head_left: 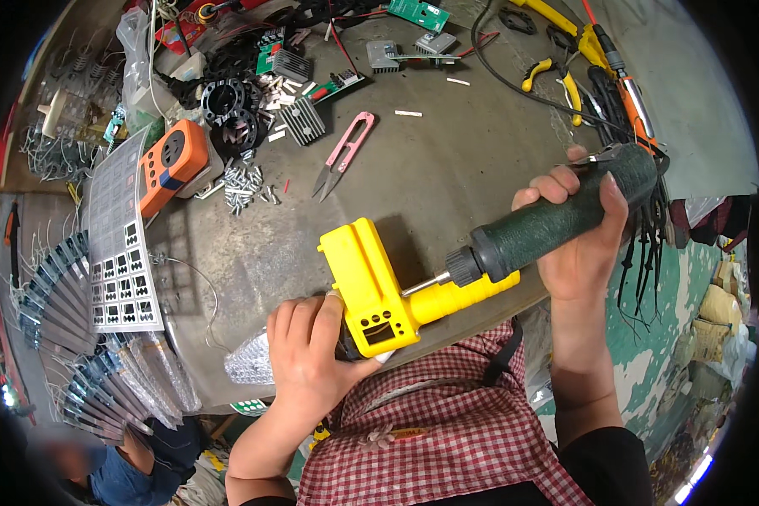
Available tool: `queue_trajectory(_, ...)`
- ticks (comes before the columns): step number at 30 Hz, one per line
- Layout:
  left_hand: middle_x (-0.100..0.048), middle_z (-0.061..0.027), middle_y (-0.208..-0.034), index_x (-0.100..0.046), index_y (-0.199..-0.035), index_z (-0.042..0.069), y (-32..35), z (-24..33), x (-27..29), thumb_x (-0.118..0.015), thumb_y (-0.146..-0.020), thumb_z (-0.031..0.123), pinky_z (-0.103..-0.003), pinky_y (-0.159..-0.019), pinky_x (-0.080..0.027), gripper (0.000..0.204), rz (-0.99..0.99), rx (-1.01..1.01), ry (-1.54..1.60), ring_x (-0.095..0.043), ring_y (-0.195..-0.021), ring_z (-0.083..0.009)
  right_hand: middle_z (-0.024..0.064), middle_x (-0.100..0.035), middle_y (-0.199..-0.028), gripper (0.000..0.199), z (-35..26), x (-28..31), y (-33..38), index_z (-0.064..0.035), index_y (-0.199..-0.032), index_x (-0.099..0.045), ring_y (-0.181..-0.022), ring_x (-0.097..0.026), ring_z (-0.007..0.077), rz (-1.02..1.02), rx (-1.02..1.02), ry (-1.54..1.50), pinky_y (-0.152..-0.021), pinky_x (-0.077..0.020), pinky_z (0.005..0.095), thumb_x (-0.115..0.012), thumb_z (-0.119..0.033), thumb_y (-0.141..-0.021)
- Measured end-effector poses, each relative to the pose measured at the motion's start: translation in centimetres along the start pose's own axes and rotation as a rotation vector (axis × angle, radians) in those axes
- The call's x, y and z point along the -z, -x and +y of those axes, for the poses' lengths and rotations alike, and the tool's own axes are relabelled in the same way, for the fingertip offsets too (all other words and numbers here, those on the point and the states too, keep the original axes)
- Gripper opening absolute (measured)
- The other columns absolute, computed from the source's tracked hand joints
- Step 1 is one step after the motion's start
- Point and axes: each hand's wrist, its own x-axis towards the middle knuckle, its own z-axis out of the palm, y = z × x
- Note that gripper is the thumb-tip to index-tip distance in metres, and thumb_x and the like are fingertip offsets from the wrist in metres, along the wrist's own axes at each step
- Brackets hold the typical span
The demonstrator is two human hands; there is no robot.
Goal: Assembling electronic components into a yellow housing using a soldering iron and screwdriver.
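Left hand: fingers curled and pressed against the near end of a yellow tool housing, steadying it at the worktop edge, directly above a red checked apron. A clear ribbed piece lies just left of this hand, partly hidden under it.

Right hand: closed in a full grip around the dark green handle of a powered screwdriver, held up to the right of the housing. The screwdriver's metal bit runs leftward from its collar and meets the right side of the yellow housing; the contact point itself is hidden.

Beyond the left hand, farther up the worktop: a loose pile of screws, pink thread snips lying open-bladed, and an orange meter. Left of that hand, a sheet of small square parts and fanned stacks of strip parts.

Beyond the right hand: yellow-handled pliers, an orange-bodied tool with black cables, and black cable ties hanging just right of the hand. At the far edge, finned heat sinks and green circuit boards.
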Motion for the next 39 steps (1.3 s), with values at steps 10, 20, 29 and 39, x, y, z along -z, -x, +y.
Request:
queue_trajectory(10,-0.057,-0.0117,-0.095,-0.058,-0.107,-0.001,-0.1,0.0,0.4,-0.085,-0.048,0.033,-0.041,-0.077,-0.039,0.074,-0.028,-0.004,0.034,-0.052,-0.088,-0.0287,-0.0018,-0.048,-0.084,0.039,0.5,0.7,0.0,-0.0108,-0.116,-0.049,-0.081,-0.049,0.0132,-0.028,-0.028,-0.175,-0.088,-0.0393,0.0378,-0.061,-0.031,-0.085)
queue_trajectory(20,-0.057,-0.012,-0.099,-0.057,-0.107,0.0,-0.3,-0.5,0.5,-0.084,-0.049,0.043,-0.042,-0.082,-0.04,0.077,-0.015,0.024,0.124,-0.053,-0.091,-0.0312,0.0008,-0.054,-0.085,0.036,2.6,0.3,-0.6,-0.0098,-0.118,-0.052,-0.083,-0.054,0.0151,0.016,-0.147,-0.144,-0.089,-0.0431,0.0388,-0.06,-0.027,-0.087)
queue_trajectory(29,-0.059,-0.0138,-0.107,-0.053,-0.113,0.002,-0.9,-1.6,1.9,-0.084,-0.056,0.032,-0.043,-0.092,-0.038,0.072,-0.175,0.011,0.329,-0.054,-0.103,-0.0311,0.0002,-0.055,-0.085,0.038,3.5,1.3,-1.1,-0.01,-0.118,-0.053,-0.084,-0.055,0.0146,0.02,-0.182,-0.225,-0.09,-0.0428,0.0382,-0.063,-0.026,-0.085)
queue_trajectory(39,-0.057,-0.0154,-0.103,-0.054,-0.111,0.0,-0.6,-1.4,1.1,-0.086,-0.054,0.03,-0.043,-0.09,-0.041,0.072,-0.045,0.075,0.29,-0.055,-0.097,-0.034,-0.0012,-0.056,-0.086,0.037,5.2,0.3,-1.5,-0.0105,-0.117,-0.053,-0.085,-0.054,0.0124,-0.088,-0.187,-0.244,-0.092,-0.0416,0.036,-0.063,-0.027,-0.085)
